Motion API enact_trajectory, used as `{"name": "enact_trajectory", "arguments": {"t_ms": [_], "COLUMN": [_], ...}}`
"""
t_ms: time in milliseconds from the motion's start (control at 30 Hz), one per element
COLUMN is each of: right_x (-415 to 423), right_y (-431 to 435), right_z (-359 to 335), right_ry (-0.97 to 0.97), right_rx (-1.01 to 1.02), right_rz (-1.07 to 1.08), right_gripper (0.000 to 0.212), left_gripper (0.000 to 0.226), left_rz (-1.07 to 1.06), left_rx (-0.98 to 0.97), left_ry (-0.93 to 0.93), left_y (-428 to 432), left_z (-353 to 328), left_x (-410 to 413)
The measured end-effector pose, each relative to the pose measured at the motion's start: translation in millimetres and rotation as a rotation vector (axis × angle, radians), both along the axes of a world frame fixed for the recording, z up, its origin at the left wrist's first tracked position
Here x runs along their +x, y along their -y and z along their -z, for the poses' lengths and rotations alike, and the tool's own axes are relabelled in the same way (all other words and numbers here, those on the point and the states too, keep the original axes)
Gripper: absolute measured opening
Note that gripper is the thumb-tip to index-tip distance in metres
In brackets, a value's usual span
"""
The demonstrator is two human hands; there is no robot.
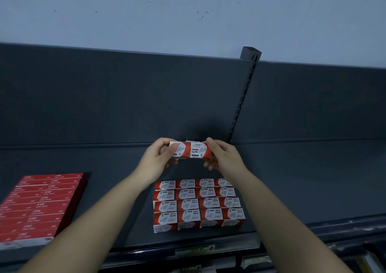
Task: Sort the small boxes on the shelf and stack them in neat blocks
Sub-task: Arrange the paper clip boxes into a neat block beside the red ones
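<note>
Paper-clip boxes, held between left grip, right grip

Paper-clip boxes in block: sixteen, four by four; held boxes: two; flat red boxes: count unclear.

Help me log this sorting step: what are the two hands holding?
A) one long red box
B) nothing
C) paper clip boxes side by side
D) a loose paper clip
C: the left hand and right hand grip the ends of a row of paper clip boxes, two labelled faces showing.
</note>
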State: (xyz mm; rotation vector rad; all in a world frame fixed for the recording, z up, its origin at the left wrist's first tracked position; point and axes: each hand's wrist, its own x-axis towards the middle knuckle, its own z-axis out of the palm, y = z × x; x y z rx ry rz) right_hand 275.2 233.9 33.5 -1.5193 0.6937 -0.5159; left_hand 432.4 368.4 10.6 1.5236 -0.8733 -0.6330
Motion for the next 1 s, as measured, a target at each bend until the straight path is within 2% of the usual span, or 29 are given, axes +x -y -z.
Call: {"name": "enact_trajectory", "arguments": {"t_ms": [233, 500, 667, 867, 1000], "right_x": [-2, 4, 11, 21, 27], "right_y": [-4, -9, -11, -10, -9], "right_z": [-5, -1, 7, 26, 34], "right_ry": [0.021, -0.083, -0.109, -0.249, -0.403], "right_rx": [0.021, -0.143, -0.158, -0.239, -0.384], "right_rz": [-0.039, -0.075, -0.144, -0.177, -0.224], "right_gripper": [0.029, 0.024, 0.015, 0.022, 0.024], "left_gripper": [0.019, 0.015, 0.024, 0.019, 0.018], "left_rz": [-0.027, -0.039, -0.014, 0.026, 0.050], "left_rx": [-0.014, 0.028, 0.082, 0.174, 0.277], "left_ry": [-0.004, -0.038, -0.042, 0.004, 0.086], "left_y": [-14, -31, -38, -39, -36], "left_z": [-11, -9, 3, 22, 32], "left_x": [-5, -2, 6, 16, 22]}}
